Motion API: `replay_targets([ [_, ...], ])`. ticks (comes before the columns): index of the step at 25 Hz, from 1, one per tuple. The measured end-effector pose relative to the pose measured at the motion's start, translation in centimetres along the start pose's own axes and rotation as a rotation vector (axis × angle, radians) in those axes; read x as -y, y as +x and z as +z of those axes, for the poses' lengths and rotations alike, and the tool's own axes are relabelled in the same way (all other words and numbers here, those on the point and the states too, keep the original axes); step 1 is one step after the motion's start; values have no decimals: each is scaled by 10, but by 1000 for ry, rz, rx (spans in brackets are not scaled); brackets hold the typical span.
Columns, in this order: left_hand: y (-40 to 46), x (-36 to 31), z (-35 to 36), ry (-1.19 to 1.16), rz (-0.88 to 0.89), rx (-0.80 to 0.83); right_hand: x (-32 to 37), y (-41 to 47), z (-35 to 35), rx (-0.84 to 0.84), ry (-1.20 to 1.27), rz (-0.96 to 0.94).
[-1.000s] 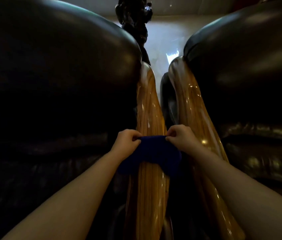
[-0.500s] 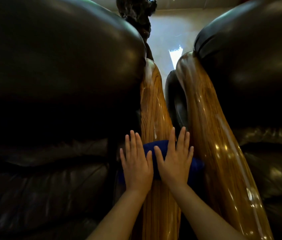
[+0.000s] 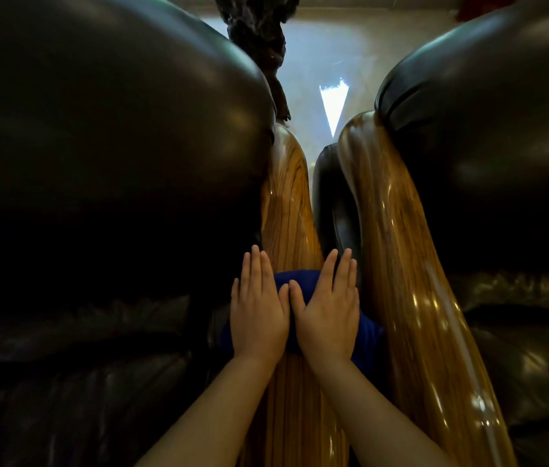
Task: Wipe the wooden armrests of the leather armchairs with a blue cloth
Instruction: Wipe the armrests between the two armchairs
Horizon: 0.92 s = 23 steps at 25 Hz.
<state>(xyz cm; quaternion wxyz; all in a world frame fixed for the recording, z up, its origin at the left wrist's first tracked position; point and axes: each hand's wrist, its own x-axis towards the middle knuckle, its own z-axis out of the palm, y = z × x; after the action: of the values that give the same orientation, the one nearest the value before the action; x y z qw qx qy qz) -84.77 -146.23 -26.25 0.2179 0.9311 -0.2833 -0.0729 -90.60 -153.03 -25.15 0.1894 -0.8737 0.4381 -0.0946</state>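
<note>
Two flat, open hands, left (image 3: pixel 259 315) and right (image 3: pixel 328 315), on blue cloth (image 3: pixel 295 281) across glossy wooden armrest (image 3: pixel 288 203); dark leather armchairs (image 3: pixel 114 146) alongside; pale floor (image 3: pixel 333 62) beyond.

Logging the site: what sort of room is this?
Probably a lounge or living room: two dark leather armchairs side by side, glossy wooden armrests, and a pale shiny floor beyond.

Both wooden armrests (image 3: pixel 288 203) (image 3: pixel 398 251) are glossy, varnished, streaky-grained. The armchairs (image 3: pixel 108 136) at nine and three o'clock are smooth, shiny dark leather. The blue cloth (image 3: pixel 295 281) looks soft and matt.
</note>
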Motion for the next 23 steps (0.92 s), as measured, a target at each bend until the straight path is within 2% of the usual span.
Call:
replay_targets([
  [7, 95, -4, 1, 78, 147, -36, 22, 88, 14, -7, 91, -22],
  [10, 119, -6, 0, 56, 152, -49, 30, 113, 17, 3, 138, -32],
  [20, 167, -13, 0, 46, 187, -214, 42, 168, 26, 18, 229, -31],
  [23, 157, -13, -1, 96, 233, -178, 37, 164, 26, 66, 283, -35],
])
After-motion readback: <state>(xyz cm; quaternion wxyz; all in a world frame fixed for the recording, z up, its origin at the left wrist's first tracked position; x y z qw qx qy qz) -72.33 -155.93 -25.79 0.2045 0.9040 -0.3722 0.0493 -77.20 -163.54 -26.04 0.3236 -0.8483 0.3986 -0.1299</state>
